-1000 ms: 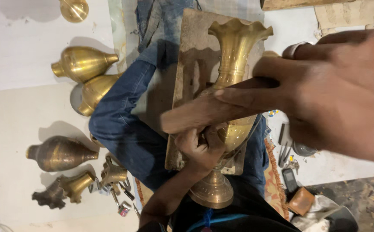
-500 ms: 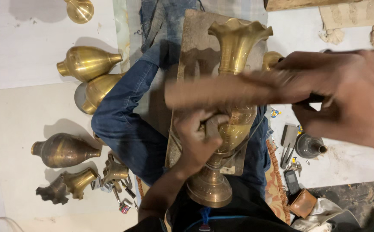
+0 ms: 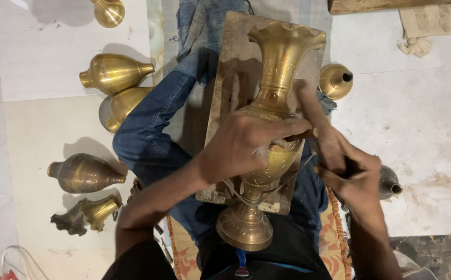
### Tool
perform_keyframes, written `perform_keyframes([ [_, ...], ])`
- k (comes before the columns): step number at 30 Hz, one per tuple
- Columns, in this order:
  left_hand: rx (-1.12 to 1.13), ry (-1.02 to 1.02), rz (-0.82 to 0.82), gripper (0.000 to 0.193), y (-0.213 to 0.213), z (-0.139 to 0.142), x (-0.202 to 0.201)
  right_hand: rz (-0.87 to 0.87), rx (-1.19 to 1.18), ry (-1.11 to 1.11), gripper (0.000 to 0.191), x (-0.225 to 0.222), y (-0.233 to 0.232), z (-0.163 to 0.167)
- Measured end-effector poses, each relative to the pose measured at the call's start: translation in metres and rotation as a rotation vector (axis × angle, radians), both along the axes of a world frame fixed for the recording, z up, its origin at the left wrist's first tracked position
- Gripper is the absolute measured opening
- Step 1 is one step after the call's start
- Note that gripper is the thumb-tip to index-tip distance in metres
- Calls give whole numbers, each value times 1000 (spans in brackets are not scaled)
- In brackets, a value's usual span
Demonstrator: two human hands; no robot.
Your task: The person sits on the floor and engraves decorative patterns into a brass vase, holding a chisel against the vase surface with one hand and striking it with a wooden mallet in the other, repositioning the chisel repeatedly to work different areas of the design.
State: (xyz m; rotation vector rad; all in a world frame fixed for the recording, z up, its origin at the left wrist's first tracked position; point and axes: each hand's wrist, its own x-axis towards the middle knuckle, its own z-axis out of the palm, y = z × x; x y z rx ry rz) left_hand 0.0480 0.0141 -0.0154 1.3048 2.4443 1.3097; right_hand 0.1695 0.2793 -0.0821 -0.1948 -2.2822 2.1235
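We work seated on the floor (image 3: 432,129), with a wooden board (image 3: 230,78) laid along the lap over the blue-trousered legs. The tall brass vase (image 3: 280,67) lies on that board, its fluted mouth toward the board's far edge and its round foot toward the near edge, overhanging it.

Our left hand (image 3: 246,142) is clamped over the belly of the vase, fingers spread across the top. We judge that this grip must stay firm, so the body does not roll on the board under tool pressure.

Our right hand (image 3: 347,168) sits at the right flank of the vase, closed around a thin tool; its forefinger reaches up along the shoulder. The tool tip is hidden, so we cannot tell its exact contact point. We advise keeping the stroke short and the wrist braced against the board's right edge.

Other brass pieces lie on the floor: two plain bodies (image 3: 114,72) left of the board, a dark engraved body (image 3: 83,173) below them, and a small cone-shaped piece (image 3: 335,81) just right of the board.
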Motion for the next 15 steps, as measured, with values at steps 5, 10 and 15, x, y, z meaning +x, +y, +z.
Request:
perform_keyframes([
  [5,36,-25,-98,57,0,13,-10,-130,184,178,55,14,12,26],
  [10,-40,51,-214,48,5,18,-24,-217,377,378,53,35,22,18],
  [15,-73,-66,-368,55,11,9,-39,-373,270,401,48,65,-1,-12],
])
